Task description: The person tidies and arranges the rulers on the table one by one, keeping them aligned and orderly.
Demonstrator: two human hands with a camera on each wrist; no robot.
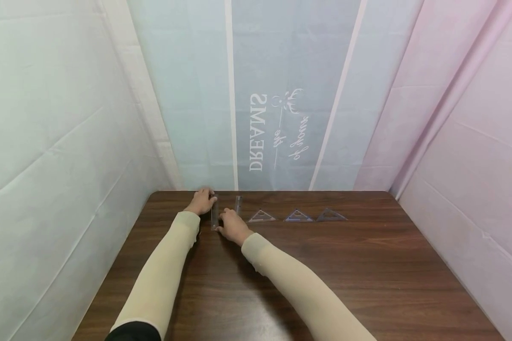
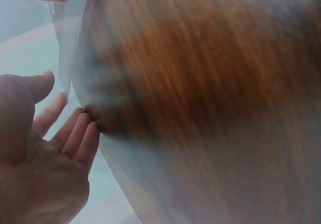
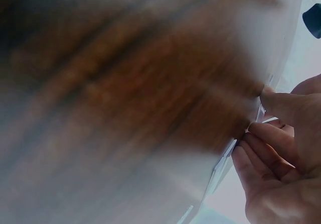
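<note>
A clear ruler (image 1: 214, 214) lies lengthwise between my two hands at the left part of the wooden table. My left hand (image 1: 201, 202) is at its far end. In the left wrist view, the left index fingertip touches the end of the ruler (image 2: 70, 43), while the thumb stands apart from it. My right hand (image 1: 235, 227) pinches the near end between thumb and forefinger; the right wrist view shows these fingers (image 3: 273, 133) at the ruler's edge. Just right of it, a second clear ruler (image 1: 238, 202) is partly hidden behind the right hand.
Farther right, in a row, lie a clear set square (image 1: 261, 217), a bluish set square (image 1: 298, 216) and a darker set square (image 1: 332, 216). The brown table (image 1: 367, 274) reaches a fabric backdrop (image 1: 200, 142) at its far edge. Pale cloth walls stand on both sides.
</note>
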